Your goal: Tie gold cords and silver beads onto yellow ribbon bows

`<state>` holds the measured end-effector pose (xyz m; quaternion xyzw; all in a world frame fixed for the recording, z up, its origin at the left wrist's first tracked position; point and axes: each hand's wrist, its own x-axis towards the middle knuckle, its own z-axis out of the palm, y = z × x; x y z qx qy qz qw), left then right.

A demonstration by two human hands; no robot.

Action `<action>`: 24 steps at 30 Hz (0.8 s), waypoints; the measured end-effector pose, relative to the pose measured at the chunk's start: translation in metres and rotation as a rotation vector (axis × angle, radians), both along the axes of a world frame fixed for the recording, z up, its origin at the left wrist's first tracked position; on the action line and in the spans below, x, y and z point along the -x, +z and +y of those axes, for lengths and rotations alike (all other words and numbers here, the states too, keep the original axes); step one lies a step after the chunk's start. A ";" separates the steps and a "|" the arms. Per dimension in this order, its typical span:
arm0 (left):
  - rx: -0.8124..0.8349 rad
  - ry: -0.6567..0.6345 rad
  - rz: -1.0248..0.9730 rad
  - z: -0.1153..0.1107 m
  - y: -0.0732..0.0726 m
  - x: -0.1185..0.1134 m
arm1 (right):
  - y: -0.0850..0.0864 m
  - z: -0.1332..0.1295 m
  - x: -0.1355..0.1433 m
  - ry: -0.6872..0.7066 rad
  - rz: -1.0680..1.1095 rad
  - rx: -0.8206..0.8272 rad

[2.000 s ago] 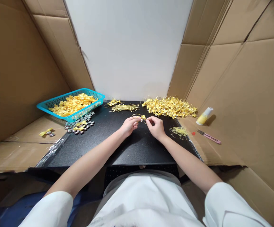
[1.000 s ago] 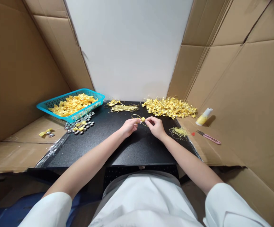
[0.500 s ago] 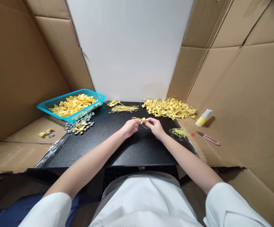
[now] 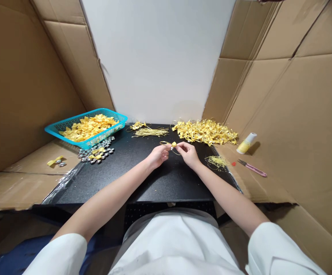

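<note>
Over the middle of the black table, my left hand (image 4: 158,156) and my right hand (image 4: 188,154) meet at a small yellow ribbon bow (image 4: 174,144). Fingertips of both hands pinch it from either side. Just under the bow a silver bell (image 4: 172,148) shows, partly hidden by fingers. A thin gold cord loops out past the left fingers, and another bit curves below the bow toward the right fingers. Beyond my hands lies a bundle of straight gold cords (image 4: 151,131).
A blue basket (image 4: 122,117) of yellow bows stands at left, with silver bells (image 4: 104,144) before it. Finished-looking bows with cords (image 4: 206,131) are heaped at back right. Cord scraps (image 4: 216,161), a thread spool (image 4: 246,143) and pink thread snips (image 4: 252,167) lie right. Cardboard walls flank the table.
The gold cord at the bow has shifted, its left loop wider and its lower part curving more. Both hands stay almost in place.
</note>
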<state>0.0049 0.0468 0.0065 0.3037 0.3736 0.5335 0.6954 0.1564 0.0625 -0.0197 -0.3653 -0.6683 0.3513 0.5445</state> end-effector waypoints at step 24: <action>-0.018 -0.030 -0.044 -0.004 -0.001 -0.004 | 0.002 -0.001 -0.001 0.053 0.009 -0.065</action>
